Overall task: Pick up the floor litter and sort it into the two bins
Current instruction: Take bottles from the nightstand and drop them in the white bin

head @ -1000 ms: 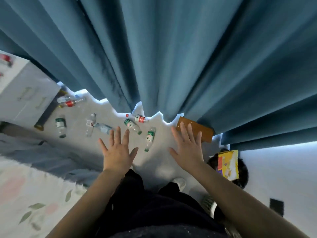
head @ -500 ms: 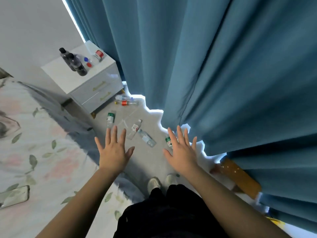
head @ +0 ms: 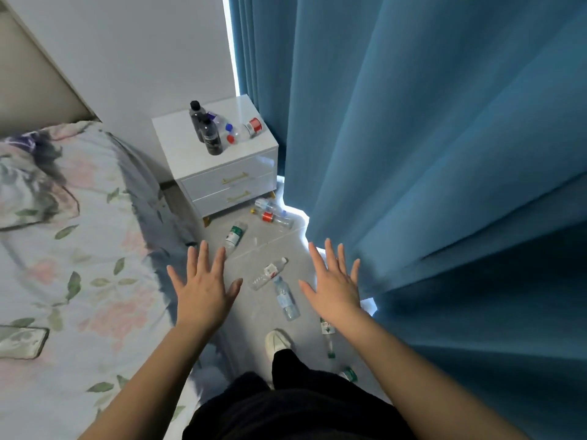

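Clear plastic bottles, glossy white nightstand, matt cloth curtain

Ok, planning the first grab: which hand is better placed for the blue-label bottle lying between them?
Probably the right. The right hand hovers open with its thumb close beside the bottle; the left hand, also open, is farther off, toward the bed.
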The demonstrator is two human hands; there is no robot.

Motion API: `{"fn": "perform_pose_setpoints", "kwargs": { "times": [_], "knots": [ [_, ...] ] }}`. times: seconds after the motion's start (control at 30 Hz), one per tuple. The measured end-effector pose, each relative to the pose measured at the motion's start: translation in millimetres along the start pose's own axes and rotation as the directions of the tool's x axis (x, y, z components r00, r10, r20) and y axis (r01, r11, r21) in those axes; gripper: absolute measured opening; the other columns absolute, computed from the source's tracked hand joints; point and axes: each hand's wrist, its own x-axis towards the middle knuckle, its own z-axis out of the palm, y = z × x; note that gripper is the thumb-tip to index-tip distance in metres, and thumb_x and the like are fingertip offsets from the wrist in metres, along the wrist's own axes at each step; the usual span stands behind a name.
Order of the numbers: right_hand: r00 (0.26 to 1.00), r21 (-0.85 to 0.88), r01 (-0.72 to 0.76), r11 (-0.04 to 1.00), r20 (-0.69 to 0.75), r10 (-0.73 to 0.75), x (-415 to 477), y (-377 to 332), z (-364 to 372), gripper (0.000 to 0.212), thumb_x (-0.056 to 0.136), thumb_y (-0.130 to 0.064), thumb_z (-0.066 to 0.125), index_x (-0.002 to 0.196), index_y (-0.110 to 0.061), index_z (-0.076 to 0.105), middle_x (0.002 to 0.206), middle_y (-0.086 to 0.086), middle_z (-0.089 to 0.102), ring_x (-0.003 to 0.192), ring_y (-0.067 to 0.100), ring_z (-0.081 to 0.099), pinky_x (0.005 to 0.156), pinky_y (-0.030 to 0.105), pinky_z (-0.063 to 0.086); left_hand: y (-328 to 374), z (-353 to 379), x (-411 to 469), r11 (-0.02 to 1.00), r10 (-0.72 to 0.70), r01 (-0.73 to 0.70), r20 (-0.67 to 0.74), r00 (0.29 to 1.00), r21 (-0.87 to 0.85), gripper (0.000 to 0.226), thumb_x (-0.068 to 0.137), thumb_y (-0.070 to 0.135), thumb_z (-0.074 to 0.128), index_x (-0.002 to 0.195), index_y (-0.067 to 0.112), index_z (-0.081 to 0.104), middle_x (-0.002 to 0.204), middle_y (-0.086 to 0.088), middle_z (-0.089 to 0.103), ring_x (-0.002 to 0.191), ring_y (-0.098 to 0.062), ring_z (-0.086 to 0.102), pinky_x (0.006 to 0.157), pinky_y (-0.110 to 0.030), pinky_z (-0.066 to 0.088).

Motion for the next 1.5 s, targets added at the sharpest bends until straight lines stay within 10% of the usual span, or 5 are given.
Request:
{"fn": "perform_pose_setpoints", "kwargs": {
  "times": [0.43, 1.03, 1.5],
  "knots": [
    [0.986, -0.085, 0.164, 0.983, 0.018, -0.163, 154.6, -48.9, -67.2, 0.078, 0.096, -0.052, 0.040, 0.151, -0.033, -0.012, 0.160, 0.002, -0.017, 0.146, 0.028, -0.017, 0.116, 0.058, -0.003, -15.3, -36.3, 145.5, 0.995, -0.102, 0.102, -0.002, 0.995, -0.007, 0.073, 0.093, 0.058, 0.037, 0.152, 0.025, 0.009, 0.160, -0.006, -0.005, 0.146, -0.026, -0.011, 0.112, -0.062, -0.004],
    [0.972, -0.101, 0.155, 0.983, 0.193, -0.133, 524.3, -258.3, -92.1, 0.081, 0.095, -0.043, 0.048, 0.152, -0.031, -0.009, 0.160, 0.003, -0.015, 0.147, 0.034, -0.009, 0.115, 0.058, 0.014, -161.3, -92.3, 583.3, 0.965, 0.088, -0.133, 0.201, 0.976, 0.224, 0.076, 0.094, 0.045, 0.046, 0.152, 0.023, 0.001, 0.159, -0.010, -0.009, 0.146, -0.031, -0.006, 0.114, -0.056, 0.009],
    [0.963, -0.053, 0.176, 0.983, 0.214, -0.161, 636.2, -290.3, -23.9, 0.072, 0.092, -0.031, 0.060, 0.148, -0.029, 0.014, 0.159, 0.009, 0.006, 0.144, 0.036, 0.013, 0.104, 0.050, 0.040, -164.0, -42.2, 712.9, 0.919, 0.357, -0.386, 0.244, 0.902, 0.081, 0.085, 0.085, 0.022, 0.067, 0.150, 0.026, 0.013, 0.158, -0.009, 0.006, 0.139, -0.032, 0.025, 0.104, -0.041, 0.037]
  ]
}}
